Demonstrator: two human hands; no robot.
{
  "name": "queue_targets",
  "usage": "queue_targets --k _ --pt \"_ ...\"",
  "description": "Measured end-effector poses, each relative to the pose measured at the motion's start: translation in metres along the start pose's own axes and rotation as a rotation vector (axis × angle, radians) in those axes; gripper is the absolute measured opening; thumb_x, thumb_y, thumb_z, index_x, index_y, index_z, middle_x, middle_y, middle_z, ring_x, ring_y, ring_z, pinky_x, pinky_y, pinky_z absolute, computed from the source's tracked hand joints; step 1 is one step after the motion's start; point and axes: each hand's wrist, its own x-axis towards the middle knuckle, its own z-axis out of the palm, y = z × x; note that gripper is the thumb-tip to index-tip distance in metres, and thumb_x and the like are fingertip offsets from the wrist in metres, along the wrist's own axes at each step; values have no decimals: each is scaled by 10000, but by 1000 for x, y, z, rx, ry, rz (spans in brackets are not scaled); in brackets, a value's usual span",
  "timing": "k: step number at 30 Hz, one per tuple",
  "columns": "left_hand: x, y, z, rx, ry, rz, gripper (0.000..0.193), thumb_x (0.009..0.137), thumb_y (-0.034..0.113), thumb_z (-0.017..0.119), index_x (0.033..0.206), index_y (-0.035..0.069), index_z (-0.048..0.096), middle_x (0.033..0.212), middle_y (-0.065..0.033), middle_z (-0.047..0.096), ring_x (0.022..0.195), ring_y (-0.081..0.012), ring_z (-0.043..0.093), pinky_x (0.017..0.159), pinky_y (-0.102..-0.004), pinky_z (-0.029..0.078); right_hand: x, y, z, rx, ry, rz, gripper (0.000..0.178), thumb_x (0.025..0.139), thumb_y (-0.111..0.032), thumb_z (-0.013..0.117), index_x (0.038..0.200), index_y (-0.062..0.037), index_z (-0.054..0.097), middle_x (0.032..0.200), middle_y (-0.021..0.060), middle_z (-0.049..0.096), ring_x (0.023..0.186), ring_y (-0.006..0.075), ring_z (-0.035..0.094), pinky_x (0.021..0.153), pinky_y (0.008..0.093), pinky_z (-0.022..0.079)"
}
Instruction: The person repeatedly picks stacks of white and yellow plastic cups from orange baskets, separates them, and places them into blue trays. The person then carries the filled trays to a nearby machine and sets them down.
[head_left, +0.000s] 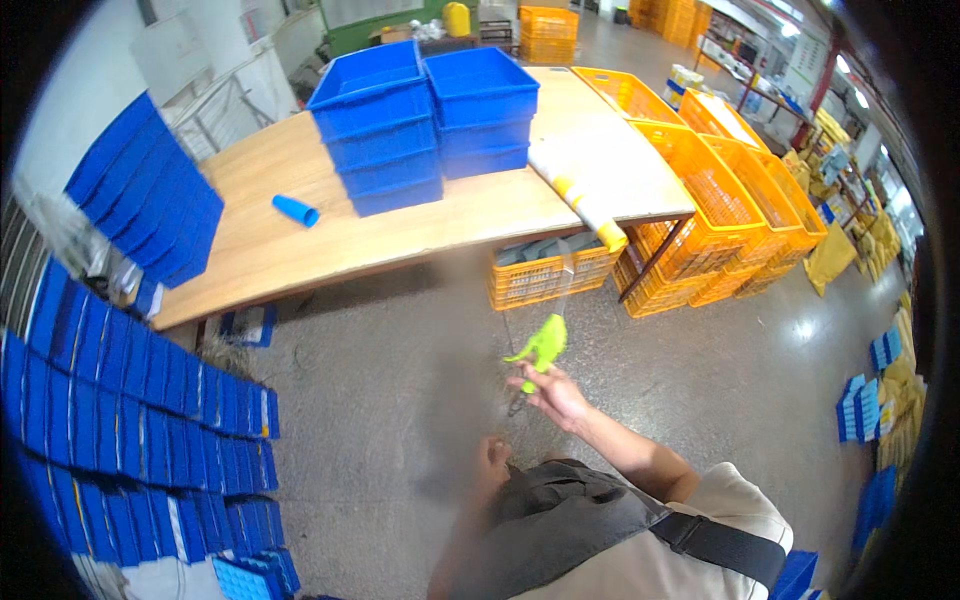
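at five o'clock, the right hand [556, 396] grips a lime-green trigger gun [545, 345], seemingly being readied; aiming needs steadiness; at six, left hand [490, 462] blurred, grip unclear.

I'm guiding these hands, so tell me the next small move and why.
Probably turn the right grip slightly leftward. It holds the lime-green, gun-shaped tool by its lower part, and the tool's slim translucent end appears close to the yellow end of the long white-and-yellow roll at the pale wooden-topped table's front edge, though depth is hard to judge.
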Motion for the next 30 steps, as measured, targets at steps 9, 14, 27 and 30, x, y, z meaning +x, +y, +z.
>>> queue_targets --k 9,14,27,30 --pt "178 72 -35 206 906 -15 259 1061 222 422 980 16 557 810 -83 540 769 -217 525 693 -379 441 98 -105 -22 -899 -93 -334 448 965 -183 643 1382 -46 553 1260 148 673 1163 270 643 989 378 508" --pt "299 53 -100 248 1074 232 299 1073 234 431 926 3 550 796 -177 578 696 -346 581 651 -471 447 169 -171 -144 -1001 311 -421 413 906 -160 700 1284 -19 609 1211 170 675 1064 306 668 936 399 525" --pt "543 275 -39 807 486 659 392 868 64 692 1233 -34 589 1295 -240 529 1196 -434 518 1017 -484 439 304 -272 -283 -1431 668 -324 965 688 -389 885 1443 -33 401 1363 216 511 1163 412 565 924 498 503" --pt "593 335 -20 824 512 885 431 862 70 704 1264 -14 572 1316 -229 526 1246 -426 487 1046 -514 402 317 -268 -282 -1325 764 -268 962 665 -374 894 1447 -90 411 1252 187 599 1122 370 618 869 487 534"
